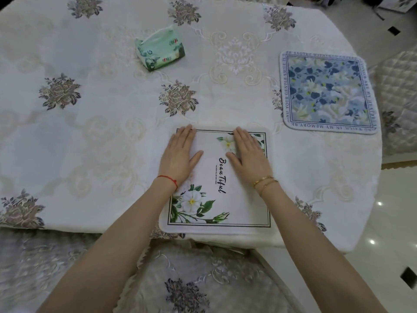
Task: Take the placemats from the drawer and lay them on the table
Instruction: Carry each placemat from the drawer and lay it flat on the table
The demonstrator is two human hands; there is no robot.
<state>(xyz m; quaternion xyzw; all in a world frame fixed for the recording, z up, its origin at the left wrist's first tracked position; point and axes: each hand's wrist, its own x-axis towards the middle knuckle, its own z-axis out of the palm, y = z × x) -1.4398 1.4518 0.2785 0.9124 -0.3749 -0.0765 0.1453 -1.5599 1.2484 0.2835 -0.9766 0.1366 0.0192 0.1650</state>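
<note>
A white placemat (239,199) with white flowers and the word "Beautiful" lies flat near the table's front edge. My left hand (180,154) rests palm down on its far left part, fingers together. My right hand (248,152) lies flat on its far right part, partly covering a printed flower. Neither hand grips anything. A second placemat (327,93), blue and floral with lettering round its border, lies flat at the right side of the table (90,132), apart from the white one.
A green tissue pack (160,50) stands at the back middle of the table. The tablecloth is white with embroidered flowers. A quilted chair (397,98) stands at the right, another cushioned seat (191,279) just below the front edge. Glossy floor lies to the right.
</note>
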